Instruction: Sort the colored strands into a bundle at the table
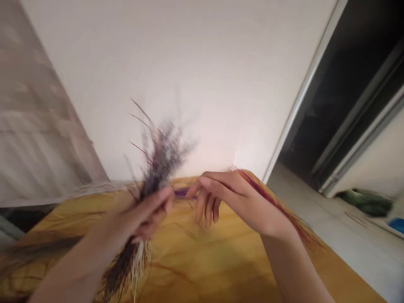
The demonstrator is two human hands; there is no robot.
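Note:
My left hand (143, 216) is closed round a bundle of dark and pale straw-like strands (159, 162) that stick up above the fist and hang below it. My right hand (232, 198) is beside it, thumb and forefinger pinched on a purple strand (181, 192) that runs toward the left hand; its other fingers curl down. Red and purple strands (271, 202) trail over the back of my right hand and wrist. Both hands are above a yellow cloth (221, 256). The picture is blurred by motion.
A white wall (189, 63) fills the background. A dark doorway with sliding-door rails (353, 105) is at the right, with pale floor (347, 235) below it. Something green (368, 202) and something blue (398, 225) lie on the floor at far right.

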